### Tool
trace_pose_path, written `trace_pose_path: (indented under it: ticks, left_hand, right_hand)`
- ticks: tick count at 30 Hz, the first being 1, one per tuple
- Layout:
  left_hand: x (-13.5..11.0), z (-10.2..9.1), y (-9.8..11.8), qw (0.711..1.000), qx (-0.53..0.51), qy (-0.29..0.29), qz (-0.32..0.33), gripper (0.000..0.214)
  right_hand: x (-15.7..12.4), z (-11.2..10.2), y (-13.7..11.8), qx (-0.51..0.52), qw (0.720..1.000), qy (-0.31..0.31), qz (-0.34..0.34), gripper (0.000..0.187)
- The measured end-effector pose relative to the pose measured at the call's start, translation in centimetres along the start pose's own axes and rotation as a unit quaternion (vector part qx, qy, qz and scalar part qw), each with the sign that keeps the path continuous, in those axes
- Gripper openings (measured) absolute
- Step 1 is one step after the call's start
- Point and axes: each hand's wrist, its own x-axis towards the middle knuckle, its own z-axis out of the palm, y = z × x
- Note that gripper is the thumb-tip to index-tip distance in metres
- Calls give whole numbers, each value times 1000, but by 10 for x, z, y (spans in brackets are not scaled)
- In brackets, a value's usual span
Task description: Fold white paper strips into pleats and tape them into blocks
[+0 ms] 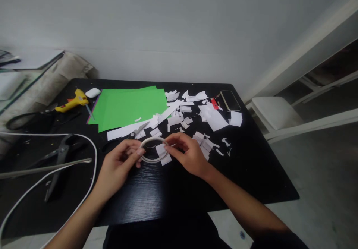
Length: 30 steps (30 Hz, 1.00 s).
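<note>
Between my two hands is a thin white ring (153, 161), held above the black table near its front middle. My left hand (120, 161) pinches the ring's left side between thumb and fingers. The right side of the ring is pinched by my right hand (188, 153). Through and behind the ring a white paper piece (165, 158) shows on the table. Just beyond my left hand lie scissors (137, 131), partly over a long white paper strip (120, 132). What the ring is made of I cannot tell.
Green sheets (131, 105) lie at the back left, beside a yellow glue gun (74, 100). Paper scraps (212, 116) spread across the middle and right. A phone (230, 100) rests at the back right. Pliers (60, 165) and a white cable (96, 159) occupy the left of the table (251, 178).
</note>
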Motion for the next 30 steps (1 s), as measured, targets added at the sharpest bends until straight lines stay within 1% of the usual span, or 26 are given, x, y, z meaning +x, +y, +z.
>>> trace_pose_path:
  ticks: [2, 4, 6, 8, 14, 16, 20, 22, 24, 27, 30]
  left_hand:
    - [-1, 0, 5, 1000, -4, -8, 5, 22]
    - [-3, 3, 8, 1000, -8, -19, 8, 18]
    - [-4, 6, 9, 999, -11, -30, 11, 16]
    - [-5, 10, 9, 999, -13, -40, 15, 15]
    - [-4, 15, 8, 995, 18, -89, 45, 14]
    - [-3, 17, 8, 995, 9, -101, 26, 20]
    - [-1, 20, 7, 991, -44, -117, -53, 34]
    - [0, 22, 7, 986, -69, -126, -81, 39]
    - [2, 24, 9, 984, -84, -126, -88, 40]
    - [2, 26, 14, 989, -78, -114, -59, 35]
    - [0, 27, 19, 990, -76, -112, -43, 29]
  right_hand:
    - [0, -1, 1, -36, 999, 15, -5, 19]
    - [-1, -1, -1, -60, 998, 6, -25, 29]
    - [-3, 1, -4, -72, 995, -17, -60, 41]
    - [-5, 3, -7, -75, 992, -46, -86, 50]
    - [-8, 2, -8, -70, 988, -106, -91, 60]
    - [-8, 1, -7, -103, 981, -124, -109, 66]
    - [-9, 3, -1, -179, 957, -161, -163, 82]
    - [-10, 5, 3, -197, 951, -159, -175, 81]
    - [-10, 6, 6, -199, 953, -141, -179, 78]
    - [-9, 6, 5, -182, 961, -117, -170, 79]
    - [-8, 5, 2, -173, 966, -112, -158, 80]
